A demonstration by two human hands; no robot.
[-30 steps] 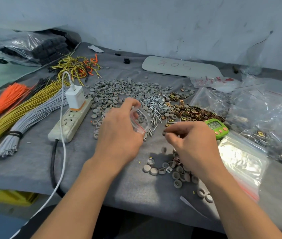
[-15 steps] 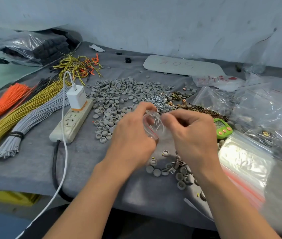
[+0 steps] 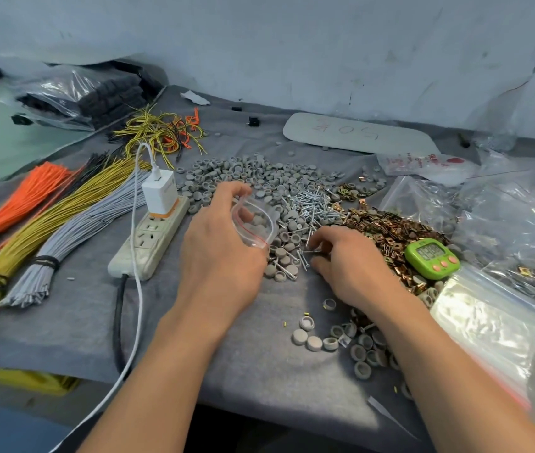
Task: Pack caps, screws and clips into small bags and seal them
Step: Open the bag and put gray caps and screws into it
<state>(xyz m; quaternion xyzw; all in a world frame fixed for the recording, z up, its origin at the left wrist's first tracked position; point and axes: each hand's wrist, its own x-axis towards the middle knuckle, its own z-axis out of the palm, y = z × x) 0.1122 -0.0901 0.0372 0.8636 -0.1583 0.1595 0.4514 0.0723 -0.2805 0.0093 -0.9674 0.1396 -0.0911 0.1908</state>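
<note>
A small clear red-striped zip bag [image 3: 253,221] gapes open above heaped round grey plastic caps [image 3: 259,175], silver screws [image 3: 312,204] and coppery metal clips [image 3: 387,223].

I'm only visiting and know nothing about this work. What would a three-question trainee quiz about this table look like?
1. True or false: the left hand holds a small clear bag.
2. The right hand has its fingertips among which parts? A. silver screws; B. orange wires; C. power strip.
3. Fill in: the green timer lies beside the pile of copper-coloured ____.

Key: 1 true; 2 A; 3 clips.
</note>
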